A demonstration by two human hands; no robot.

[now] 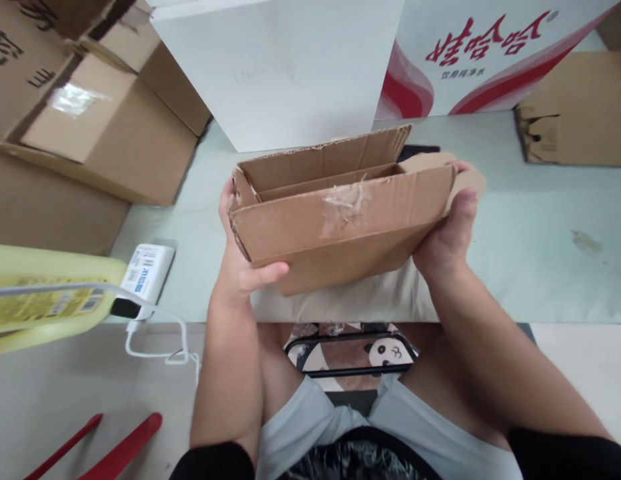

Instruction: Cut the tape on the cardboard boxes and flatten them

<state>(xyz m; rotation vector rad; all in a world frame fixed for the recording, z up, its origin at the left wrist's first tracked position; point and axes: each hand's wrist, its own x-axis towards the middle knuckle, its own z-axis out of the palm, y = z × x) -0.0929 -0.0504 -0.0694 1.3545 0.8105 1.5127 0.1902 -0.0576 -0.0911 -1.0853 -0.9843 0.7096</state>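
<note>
A brown cardboard box (350, 233) is held between my two hands above the near edge of the table, its top flaps raised. Bits of torn clear tape cling to the front flap. My left hand (240, 253) grips the left end, thumb along the front and fingers round the side. At the right end my right hand (453, 227) clasps the box beside a folded-out side flap, with its thumb up. Only a sliver of the inside shows between the flaps; the bottom is hidden.
Large white cartons (290, 67) stand behind. Brown boxes (135, 127) fill the back left, and a flattened cardboard piece (580, 113) lies at the right. A white power bank (147, 267) with a cable sits near a yellow bottle (50, 293). Red handles (125, 447) show lower left.
</note>
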